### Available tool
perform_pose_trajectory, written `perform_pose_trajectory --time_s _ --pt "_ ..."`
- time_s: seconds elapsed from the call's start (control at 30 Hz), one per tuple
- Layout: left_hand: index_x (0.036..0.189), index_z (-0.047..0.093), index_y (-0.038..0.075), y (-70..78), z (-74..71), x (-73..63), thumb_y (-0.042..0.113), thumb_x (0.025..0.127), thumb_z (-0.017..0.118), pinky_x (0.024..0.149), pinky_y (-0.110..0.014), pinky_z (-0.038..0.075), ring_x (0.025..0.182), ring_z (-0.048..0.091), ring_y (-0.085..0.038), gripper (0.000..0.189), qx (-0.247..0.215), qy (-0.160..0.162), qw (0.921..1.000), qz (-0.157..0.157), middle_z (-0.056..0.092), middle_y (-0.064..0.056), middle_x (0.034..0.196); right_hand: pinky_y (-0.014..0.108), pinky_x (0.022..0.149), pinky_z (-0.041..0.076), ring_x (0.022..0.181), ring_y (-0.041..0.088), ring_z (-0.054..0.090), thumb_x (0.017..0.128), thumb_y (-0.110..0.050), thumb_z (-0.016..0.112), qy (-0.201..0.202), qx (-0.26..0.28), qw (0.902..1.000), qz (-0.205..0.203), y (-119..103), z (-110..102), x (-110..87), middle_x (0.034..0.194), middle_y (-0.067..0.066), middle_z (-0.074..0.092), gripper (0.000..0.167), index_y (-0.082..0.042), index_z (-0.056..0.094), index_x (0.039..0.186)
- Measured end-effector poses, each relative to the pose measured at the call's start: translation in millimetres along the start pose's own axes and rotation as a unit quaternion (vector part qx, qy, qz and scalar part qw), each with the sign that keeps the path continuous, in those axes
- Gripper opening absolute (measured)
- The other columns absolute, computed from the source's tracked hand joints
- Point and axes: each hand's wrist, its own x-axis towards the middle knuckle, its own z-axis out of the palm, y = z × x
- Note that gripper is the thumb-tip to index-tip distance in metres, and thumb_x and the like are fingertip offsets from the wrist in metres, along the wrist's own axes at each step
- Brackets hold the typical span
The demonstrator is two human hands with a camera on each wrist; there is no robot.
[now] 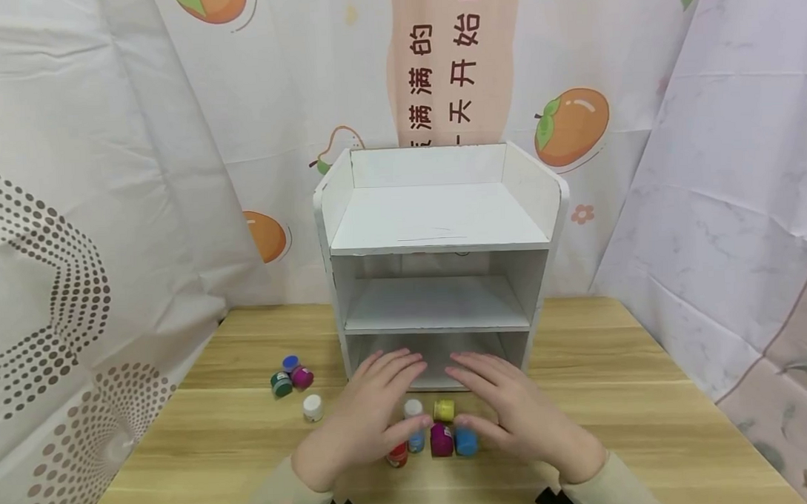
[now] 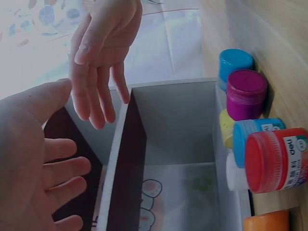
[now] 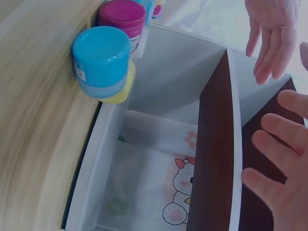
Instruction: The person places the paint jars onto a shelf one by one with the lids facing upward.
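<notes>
Left hand [image 1: 363, 420] and right hand [image 1: 519, 415] hover, fingers [image 1: 484, 364] extended and empty, clustered jars [image 1: 441, 440] lying below, between them!

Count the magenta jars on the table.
2: left magenta jar beside the green jar; front magenta jar beside the rightmost blue jar. The left hand and right hand may hide others.

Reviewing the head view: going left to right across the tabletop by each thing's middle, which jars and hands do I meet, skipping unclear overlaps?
Dark green jar, lone white jar, left hand, purple jar between the hands, blue jar, right hand.
</notes>
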Motion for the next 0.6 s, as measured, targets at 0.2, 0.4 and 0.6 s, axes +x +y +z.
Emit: perform_pose_trajectory --time_s 0.2,0.4,0.6 --pt "0.142 0.056 0.007 -1.9 -6.4 1.9 0.045 0.099 0.063 0.111 -0.051 0.038 0.135 0.048 -0.025 0.057 -0.017 0.097 0.9942 0.043 0.055 -0.005 0.145 0.032 0.114 0.034 0.123 0.035 0.058 0.105 -0.046 0.054 0.089 0.006 0.9949 -0.046 3.6 -6.7 7.1 0.142 0.013 0.057 0.055 -0.004 0.059 0.14" --pt "0.134 0.061 0.005 -6.7 -11.4 3.9 0.041 0.1 0.063 0.105 -0.046 0.046 0.124 0.057 -0.025 0.05 -0.025 0.165 0.9845 0.056 0.061 -0.007 0.135 0.029 0.111 0.037 0.115 0.038 0.061 0.104 -0.039 0.059 0.157 0.034 0.985 -0.062 8.1 -15.7 11.4 0.133 0.018 0.062 0.051 0.004 0.064 0.131" --pt "0.129 0.064 0.005 -12.0 -17.6 2.7 0.036 0.099 0.066 0.1 -0.043 0.049 0.118 0.06 -0.025 0.043 -0.053 0.213 0.9747 0.043 0.063 -0.006 0.129 0.026 0.106 0.042 0.107 0.038 0.062 0.102 -0.031 0.063 0.228 0.05 0.9699 -0.068 8.1 -29.7 20.4 0.12 0.025 0.064 0.045 0.01 0.066 0.119"
